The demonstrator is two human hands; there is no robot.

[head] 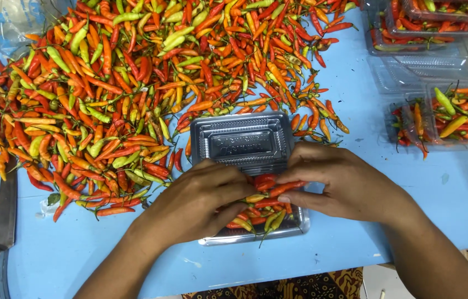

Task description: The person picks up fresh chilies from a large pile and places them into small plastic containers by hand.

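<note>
Across a light blue table (444,182), seen from the head camera, a great heap of chili peppers (134,72) in red, orange and green covers the far left and middle. At the left edge lies a knife (2,221), its blade pointing away. Far right, several clear plastic boxes (444,119) hold more peppers, one closed and stacked behind.

Near the front edge sits an open clear clamshell container (245,144), its lid tipped back toward the heap. Its tray is filled with a bunch of peppers (261,207). The left hand (198,199) curls over that bunch from the left, fingers pressed onto it. The right hand (345,185) closes on it from the right, fingertips pinching the red ones on top.
</note>
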